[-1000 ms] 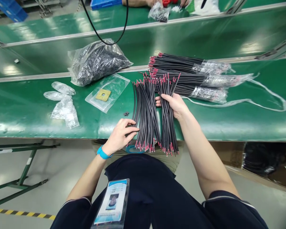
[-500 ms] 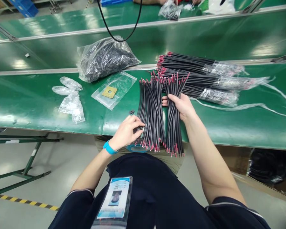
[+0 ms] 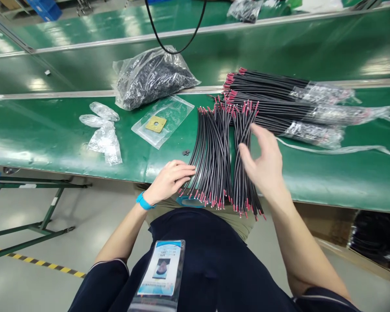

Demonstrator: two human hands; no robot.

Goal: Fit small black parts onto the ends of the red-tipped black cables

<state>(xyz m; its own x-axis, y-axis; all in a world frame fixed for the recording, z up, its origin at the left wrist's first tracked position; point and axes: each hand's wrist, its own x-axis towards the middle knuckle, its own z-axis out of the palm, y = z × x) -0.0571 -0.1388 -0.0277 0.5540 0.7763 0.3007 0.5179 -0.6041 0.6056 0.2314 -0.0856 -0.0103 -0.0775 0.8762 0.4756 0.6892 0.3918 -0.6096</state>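
The right hand, grip wide (contact unclear), is by black cables.

one head-worn camera looks forward and down, from near, over the torso and green bench.

A bulging bag lies behind a yellow plate. Crumpled plastic rests on the surface further left.

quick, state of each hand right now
Left hand: at the wires, left edge; grip can't be told.
Right hand: open at the wires' right side.
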